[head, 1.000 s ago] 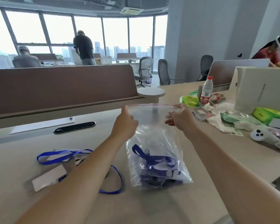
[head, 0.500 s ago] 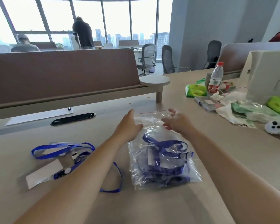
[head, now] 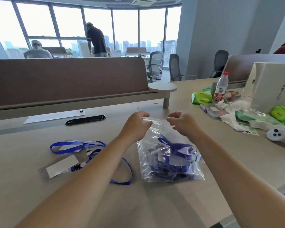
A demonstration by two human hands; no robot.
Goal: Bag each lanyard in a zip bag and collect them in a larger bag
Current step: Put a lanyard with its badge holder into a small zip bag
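The mouth of the large zip bag [head: 169, 163], lying mid-bench [head: 15, 155], is being pinched with curled fingers by the left hand [head: 135, 127] at the bag's 11 o'clock and by the right hand [head: 185, 126] at its 1 o'clock. Blue lanyards [head: 173, 150] are being contained inside. A loose lanyard [head: 76, 145] with a badge holder [head: 61, 167] is lying at the bag's 9 o'clock.

Open-plan office, desk dividers [head: 67, 79], swivel chairs [head: 155, 65]

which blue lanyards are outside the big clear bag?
The blue fabric lanyards with clear badge holders, loose on the beige desk left of the left hand. The rest sit inside the clear plastic bag it pinches with the right hand.
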